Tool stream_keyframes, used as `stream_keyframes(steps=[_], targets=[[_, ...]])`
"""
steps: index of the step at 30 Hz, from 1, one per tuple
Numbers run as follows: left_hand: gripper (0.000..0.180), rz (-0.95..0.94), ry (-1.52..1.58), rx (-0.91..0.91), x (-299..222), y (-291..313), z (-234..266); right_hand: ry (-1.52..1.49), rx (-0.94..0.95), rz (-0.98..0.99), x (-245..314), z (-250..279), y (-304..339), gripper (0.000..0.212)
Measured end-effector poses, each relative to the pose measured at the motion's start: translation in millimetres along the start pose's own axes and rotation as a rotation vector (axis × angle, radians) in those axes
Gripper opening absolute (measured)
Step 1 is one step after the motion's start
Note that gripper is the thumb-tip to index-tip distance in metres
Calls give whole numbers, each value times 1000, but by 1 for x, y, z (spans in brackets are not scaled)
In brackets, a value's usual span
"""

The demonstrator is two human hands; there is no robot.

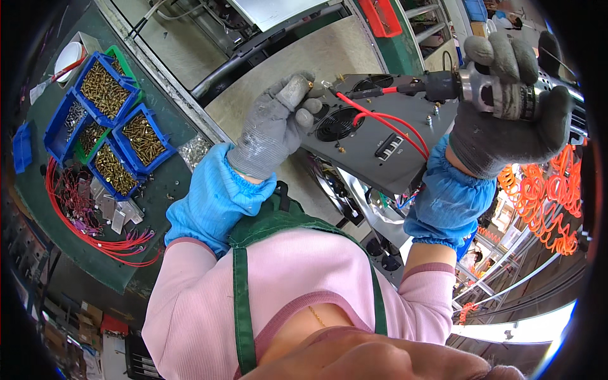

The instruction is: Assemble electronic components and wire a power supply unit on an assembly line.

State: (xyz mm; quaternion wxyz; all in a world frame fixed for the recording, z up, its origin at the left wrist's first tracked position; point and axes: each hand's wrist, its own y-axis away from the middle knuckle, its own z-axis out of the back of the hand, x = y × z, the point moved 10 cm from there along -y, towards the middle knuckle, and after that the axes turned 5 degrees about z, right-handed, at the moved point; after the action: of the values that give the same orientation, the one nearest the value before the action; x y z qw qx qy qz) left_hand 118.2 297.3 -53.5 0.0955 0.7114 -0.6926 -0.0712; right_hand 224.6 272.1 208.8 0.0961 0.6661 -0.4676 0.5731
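My right hand (513,104), in a grey glove, is wrapped round a power screwdriver (472,88) with a metal collar and a black nose. The tool lies across the top of a dark grey metal panel (380,161), its nose to the left. My left hand (278,120), gloved too, pinches a small brass screw (310,83) at the panel's left edge. Red cables (386,120) with lug ends run over the panel. A round fan grille (335,125), a white-slotted switch block (389,147) and several brass studs (430,119) are set in it.
On the green bench at left stand blue bins (144,136) of brass screws. Red wires (104,237) and small metal plates (120,215) lie below them. Orange coiled hoses (551,196) hang at right. A red bin (381,18) sits at the far side.
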Motion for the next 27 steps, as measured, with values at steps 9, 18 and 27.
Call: stream_keyframes(steps=[9, 18, 27], targets=[[20, -246, -196, -61, -35, -1, 7, 451, -511, 276, 39, 22, 16, 40], [25, -98, -86, 134, -10, 2, -35, 273, -276, 228, 23, 14, 7, 41], [24, -132, -31, 133, -7, 3, -41, 94, -34, 158, 19, 10, 3, 42]])
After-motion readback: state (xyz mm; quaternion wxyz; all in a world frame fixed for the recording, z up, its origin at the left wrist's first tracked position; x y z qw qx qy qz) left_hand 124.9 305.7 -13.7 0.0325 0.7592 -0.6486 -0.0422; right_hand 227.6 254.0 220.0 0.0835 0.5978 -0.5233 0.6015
